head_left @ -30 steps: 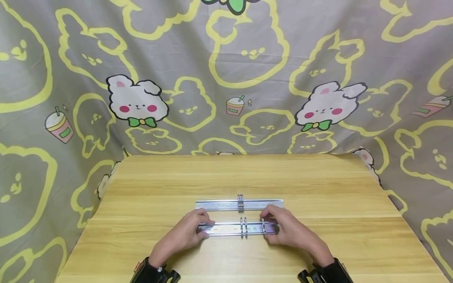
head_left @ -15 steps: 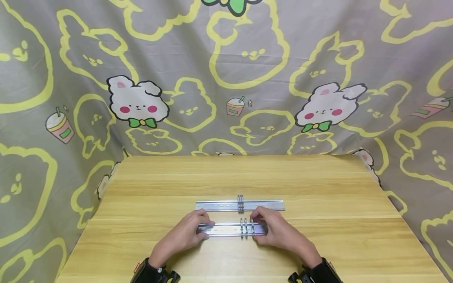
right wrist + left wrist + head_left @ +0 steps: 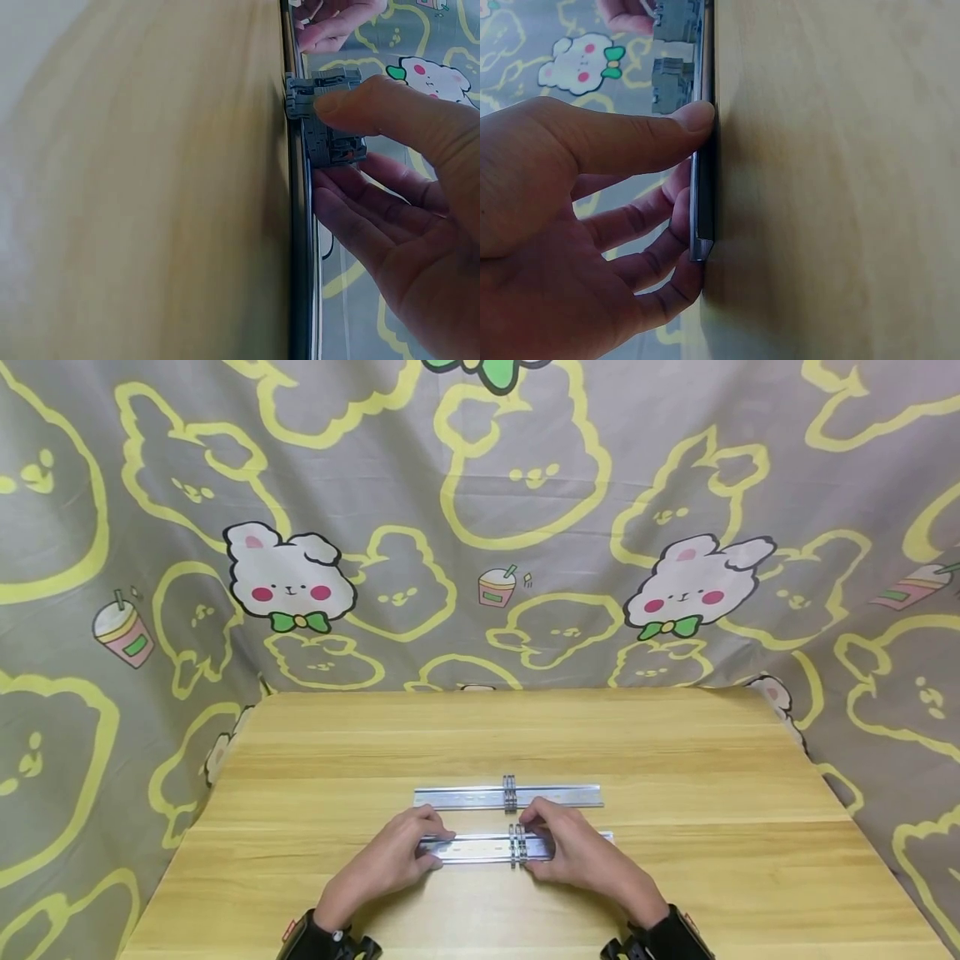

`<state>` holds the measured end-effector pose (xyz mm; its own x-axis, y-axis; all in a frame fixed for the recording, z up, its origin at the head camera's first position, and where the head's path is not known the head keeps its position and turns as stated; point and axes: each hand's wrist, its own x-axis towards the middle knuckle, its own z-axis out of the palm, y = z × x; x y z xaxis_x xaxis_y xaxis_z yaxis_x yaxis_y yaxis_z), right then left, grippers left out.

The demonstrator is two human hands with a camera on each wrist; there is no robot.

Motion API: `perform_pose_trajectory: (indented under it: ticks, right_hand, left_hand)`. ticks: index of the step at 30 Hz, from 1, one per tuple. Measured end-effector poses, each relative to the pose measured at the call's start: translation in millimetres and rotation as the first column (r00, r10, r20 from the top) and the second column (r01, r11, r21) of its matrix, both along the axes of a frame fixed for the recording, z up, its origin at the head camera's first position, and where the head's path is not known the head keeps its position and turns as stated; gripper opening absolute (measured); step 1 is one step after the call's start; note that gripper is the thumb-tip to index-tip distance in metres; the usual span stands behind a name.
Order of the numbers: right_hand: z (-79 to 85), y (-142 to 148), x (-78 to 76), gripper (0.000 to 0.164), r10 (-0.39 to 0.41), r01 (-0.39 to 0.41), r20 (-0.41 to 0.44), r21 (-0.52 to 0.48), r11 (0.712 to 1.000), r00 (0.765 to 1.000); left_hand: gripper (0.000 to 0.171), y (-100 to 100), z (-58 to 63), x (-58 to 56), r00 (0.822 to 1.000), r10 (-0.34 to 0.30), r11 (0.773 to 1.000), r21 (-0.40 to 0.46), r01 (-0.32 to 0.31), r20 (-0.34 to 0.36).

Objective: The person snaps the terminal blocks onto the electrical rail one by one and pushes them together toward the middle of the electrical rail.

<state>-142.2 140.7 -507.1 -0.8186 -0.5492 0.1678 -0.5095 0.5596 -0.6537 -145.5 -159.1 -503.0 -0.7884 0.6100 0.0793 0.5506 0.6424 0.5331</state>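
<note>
A metal DIN rail (image 3: 472, 850) lies crosswise on the wooden table near me. My left hand (image 3: 405, 843) grips its left end; in the left wrist view the thumb (image 3: 694, 116) presses one edge and fingers curl at the other. Grey plastic DIN rail clips (image 3: 517, 845) straddle the rail near its middle. My right hand (image 3: 566, 843) pinches the rightmost clip, its thumb on one end and fingers at the other. In the right wrist view that grey clip (image 3: 326, 124) sits on the rail, close against its neighbours.
A second DIN rail (image 3: 457, 797) lies parallel just behind, with several grey clips (image 3: 510, 793) bunched at its middle. The wooden table (image 3: 712, 777) extends around both rails. A patterned grey curtain (image 3: 420, 693) hangs behind the far edge and along both sides.
My right hand has slid a clip leftward along the near rail, up to the other clips. The rail's right end has come into view. My left hand stays in place.
</note>
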Motion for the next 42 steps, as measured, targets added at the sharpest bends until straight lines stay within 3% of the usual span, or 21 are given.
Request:
perform_pose_trajectory:
  ticks: [22,29,36,42]
  right_hand:
    - [1.8,-1.9,-0.4,0.056,0.007,-0.006,-0.016,0.02,1.0,1.0]
    - [9.4,17.1,-0.5,0.066,-0.005,0.003,0.032,0.065,0.998,0.999]
    - [17.1,50.1,-2.1,0.039,-0.012,0.009,0.011,0.204,0.979,1.0]
    - [14.9,56.5,-5.9,0.028,0.016,-0.017,0.005,0.23,0.973,1.0]
  left_hand:
    - [0.032,2.6,2.0,1.0,1.0,0.007,1.0,0.017,-0.007,0.007]
    - [0.031,4.1,1.7,-1.8,1.0,0.0,1.0,0.01,0.0,-0.001]
    - [0.031,2.9,0.3,-1.6,1.0,0.001,1.0,0.002,-0.001,-0.006]
    - [0.031,0.5,-1.1,0.4,1.0,-0.007,1.0,0.021,0.008,-0.022]
